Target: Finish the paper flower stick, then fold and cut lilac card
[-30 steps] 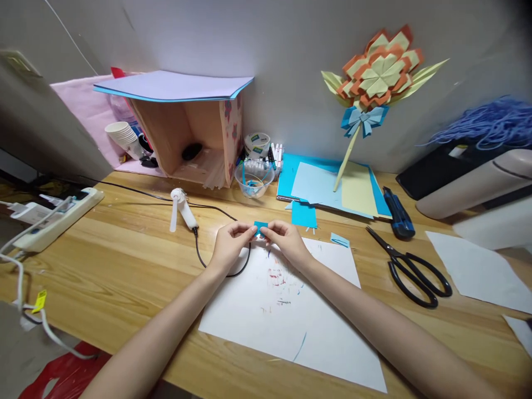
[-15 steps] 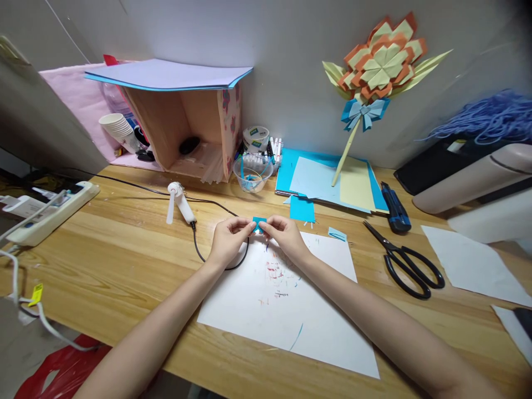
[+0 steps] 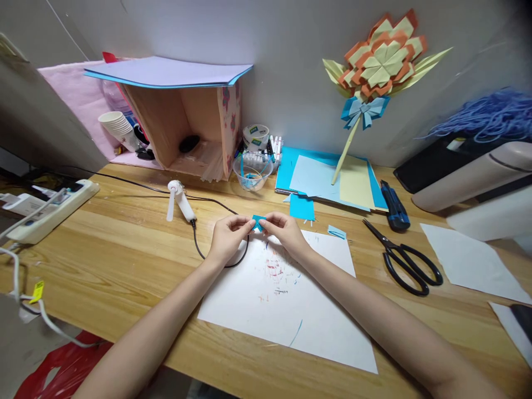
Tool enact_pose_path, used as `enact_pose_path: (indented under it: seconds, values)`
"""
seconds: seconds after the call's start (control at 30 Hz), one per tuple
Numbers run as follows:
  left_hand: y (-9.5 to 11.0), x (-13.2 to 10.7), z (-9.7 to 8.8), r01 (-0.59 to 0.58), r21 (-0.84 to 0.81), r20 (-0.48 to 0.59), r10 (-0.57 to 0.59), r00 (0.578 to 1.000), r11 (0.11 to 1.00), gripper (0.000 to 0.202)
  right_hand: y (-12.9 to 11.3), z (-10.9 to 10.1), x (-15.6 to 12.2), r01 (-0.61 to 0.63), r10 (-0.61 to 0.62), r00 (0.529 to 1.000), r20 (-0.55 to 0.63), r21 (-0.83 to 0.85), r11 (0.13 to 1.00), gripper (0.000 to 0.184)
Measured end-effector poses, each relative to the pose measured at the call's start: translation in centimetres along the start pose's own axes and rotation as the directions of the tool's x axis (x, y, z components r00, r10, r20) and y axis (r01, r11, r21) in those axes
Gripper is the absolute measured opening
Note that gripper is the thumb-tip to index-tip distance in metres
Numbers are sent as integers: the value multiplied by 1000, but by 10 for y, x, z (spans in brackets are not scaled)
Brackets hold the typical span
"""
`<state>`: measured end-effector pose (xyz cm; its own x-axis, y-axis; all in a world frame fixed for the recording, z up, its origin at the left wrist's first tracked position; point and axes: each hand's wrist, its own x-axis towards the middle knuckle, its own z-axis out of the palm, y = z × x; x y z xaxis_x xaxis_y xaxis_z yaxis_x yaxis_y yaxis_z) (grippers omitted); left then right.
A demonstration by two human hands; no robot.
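Left hand (image 3: 228, 235) and right hand (image 3: 287, 233) keep fingers pinched on the blue paper (image 3: 258, 220), toward the white sheet's 11 o'clock (image 3: 282, 330); grip unchanged, handling continues.

Both arms are bare along all that shows of them. The left forearm (image 3: 160, 316) and the right forearm (image 3: 366, 310) are slim and smooth in outline, broader toward the elbow and tapering evenly to narrow wrists (image 3: 216, 265). The left hand (image 3: 228, 238) and the right hand (image 3: 286, 234) are bare too, with slender fingers (image 3: 248, 226). The fingernails are too small to make out; the upper arms lie outside the view.
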<state>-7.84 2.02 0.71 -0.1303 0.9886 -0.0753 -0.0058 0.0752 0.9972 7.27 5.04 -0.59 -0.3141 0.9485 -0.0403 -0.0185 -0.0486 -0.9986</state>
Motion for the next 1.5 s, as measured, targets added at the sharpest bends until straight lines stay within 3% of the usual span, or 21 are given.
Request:
enact_pose_path:
  seconds: [0.4, 0.7, 1.5]
  values:
    - [-9, 1, 0, -28, 24, 22, 27, 999, 999, 26, 2, 0, -1, 56, -57, 998, -11, -50, 997, 23]
    - [-7, 2, -1, 20, -29, 25, -19, 1000, 999, 27, 1, 0, -1, 39, -39, 999, 6, 4, 999, 22]
    - [-8, 1, -1, 14, 41, 10, -14, 1000, 999, 29, 3, 0, -2, 54, -54, 999, -9, -8, 999, 22]
